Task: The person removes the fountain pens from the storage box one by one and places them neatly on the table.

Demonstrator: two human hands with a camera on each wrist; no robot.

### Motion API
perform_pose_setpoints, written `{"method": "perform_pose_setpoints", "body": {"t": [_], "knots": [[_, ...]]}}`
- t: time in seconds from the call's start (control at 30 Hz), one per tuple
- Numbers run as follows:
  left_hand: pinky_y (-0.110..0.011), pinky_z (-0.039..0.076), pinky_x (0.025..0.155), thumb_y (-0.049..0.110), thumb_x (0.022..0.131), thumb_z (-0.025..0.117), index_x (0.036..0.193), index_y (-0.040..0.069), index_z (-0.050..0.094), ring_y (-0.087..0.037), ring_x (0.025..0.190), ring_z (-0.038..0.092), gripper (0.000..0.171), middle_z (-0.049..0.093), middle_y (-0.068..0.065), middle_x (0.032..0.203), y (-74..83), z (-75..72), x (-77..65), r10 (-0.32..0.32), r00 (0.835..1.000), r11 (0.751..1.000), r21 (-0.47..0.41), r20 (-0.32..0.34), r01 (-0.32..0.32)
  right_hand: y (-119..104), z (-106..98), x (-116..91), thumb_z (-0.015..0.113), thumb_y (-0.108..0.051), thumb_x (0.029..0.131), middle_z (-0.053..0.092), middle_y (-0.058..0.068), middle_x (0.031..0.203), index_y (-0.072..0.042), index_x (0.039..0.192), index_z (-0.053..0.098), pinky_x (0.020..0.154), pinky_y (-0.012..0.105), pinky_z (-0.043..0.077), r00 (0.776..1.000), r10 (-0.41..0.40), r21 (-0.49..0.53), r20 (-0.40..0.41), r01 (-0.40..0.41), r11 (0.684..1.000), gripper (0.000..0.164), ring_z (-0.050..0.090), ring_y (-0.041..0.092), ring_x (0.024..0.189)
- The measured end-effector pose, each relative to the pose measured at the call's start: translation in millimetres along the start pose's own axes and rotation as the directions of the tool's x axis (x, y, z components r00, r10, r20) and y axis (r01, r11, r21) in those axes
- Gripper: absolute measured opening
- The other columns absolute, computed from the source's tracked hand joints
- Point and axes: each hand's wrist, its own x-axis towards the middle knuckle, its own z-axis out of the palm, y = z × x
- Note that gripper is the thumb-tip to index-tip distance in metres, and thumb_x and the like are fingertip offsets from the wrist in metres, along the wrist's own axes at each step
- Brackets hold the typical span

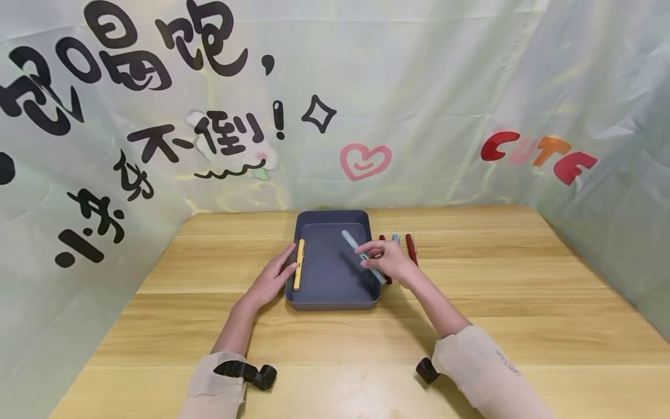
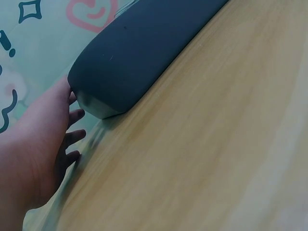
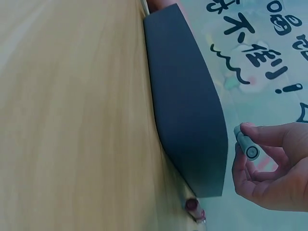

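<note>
A dark blue-grey tray (image 1: 333,305) stands on the wooden table, with a yellow pen (image 1: 299,265) lying inside along its left wall. My left hand (image 1: 269,282) is at the tray's left side, its thumb and fingertips by the rim and its fingers loosely extended. Above the tray's right side, my right hand (image 1: 389,260) pinches a pale grey-blue pen (image 1: 350,238), held tilted between thumb and fingers. The right wrist view shows that pen (image 3: 247,145) end-on, apart from the tray wall (image 3: 187,96).
Right of the tray, partly hidden behind my right hand, lie a dark red pen (image 1: 410,247), a light blue pen (image 1: 396,238) and another dark red pen (image 1: 382,237). A printed curtain (image 1: 419,116) rises behind the table (image 1: 497,279).
</note>
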Motion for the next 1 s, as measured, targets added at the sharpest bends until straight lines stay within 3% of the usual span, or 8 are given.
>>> {"method": "perform_pose_setpoints", "body": {"t": [0.33, 0.5, 1.0], "knots": [[-0.052, 0.015, 0.105, 0.033, 0.099, 0.040, 0.147, 0.018, 0.023, -0.029, 0.134, 0.018, 0.053, 0.021, -0.010, 0.149, 1.5, -1.1, -1.4, 0.004, 1.000, 1.000, -0.003, -0.005, -0.004, 6.7, -21.2, -8.1, 0.064, 0.001, 0.084, 0.056, 0.018, 0.101, 0.003, 0.112, 0.063, 0.069, 0.031, 0.046, 1.000, 0.012, -0.002, -0.029, -0.012, 1.000, 0.028, 0.051, 0.031, 0.095], [-0.052, 0.015, 0.105, 0.032, 0.099, 0.040, 0.147, 0.017, 0.023, -0.029, 0.134, 0.018, 0.053, 0.021, -0.011, 0.149, 1.5, -0.8, -2.0, 0.006, 1.000, 1.000, -0.005, -0.006, -0.006, 12.0, -30.0, -10.7, 0.064, 0.001, 0.084, 0.055, 0.020, 0.106, 0.004, 0.113, 0.062, 0.078, 0.036, 0.048, 0.999, 0.022, 0.000, -0.039, -0.022, 1.000, 0.029, 0.050, 0.033, 0.102], [-0.051, 0.016, 0.105, 0.032, 0.099, 0.041, 0.147, 0.018, 0.025, -0.028, 0.134, 0.019, 0.052, 0.022, -0.009, 0.149, 0.5, 1.0, -1.3, 0.000, 1.000, 1.000, 0.003, -0.013, 0.000, 23.2, -52.8, -20.1, 0.064, -0.006, 0.086, 0.054, 0.022, 0.114, 0.003, 0.119, 0.058, 0.085, 0.046, 0.043, 0.994, 0.081, 0.041, -0.076, -0.078, 0.996, 0.035, 0.048, 0.033, 0.105]]}}
